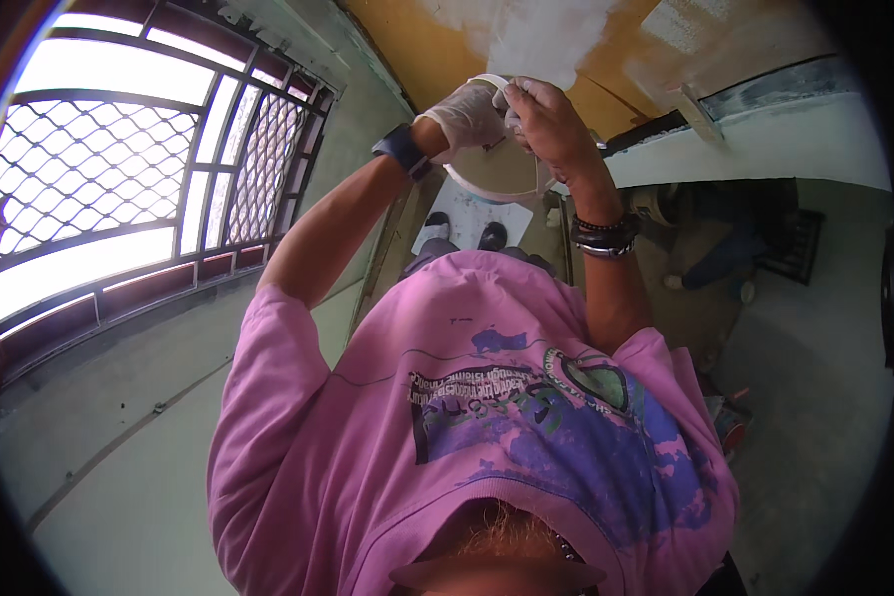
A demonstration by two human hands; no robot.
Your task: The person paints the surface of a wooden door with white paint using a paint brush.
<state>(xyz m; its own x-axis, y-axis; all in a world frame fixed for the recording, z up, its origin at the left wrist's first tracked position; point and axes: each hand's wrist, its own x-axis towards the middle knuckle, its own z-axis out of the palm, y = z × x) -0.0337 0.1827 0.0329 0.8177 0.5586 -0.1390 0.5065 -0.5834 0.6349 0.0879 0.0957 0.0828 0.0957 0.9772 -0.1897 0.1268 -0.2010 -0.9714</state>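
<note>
A white round bucket hangs in front of my chest, its pale inside partly showing between my hands. My left hand, in a white glove with a dark watch at the wrist, is against the bucket's left side; its fingers are mostly hidden. On the far right side of the rim, my bare right hand has its fingers curled closed around the bucket's edge. Bracelets circle the right wrist. A bit of white material shows between the two hands, too small to name.
At left is a barred window with metal mesh. A yellowish wall with white patches rises ahead, beside a pale ledge. My feet stand on a white board. Another person's leg in blue trousers shows below at right.
</note>
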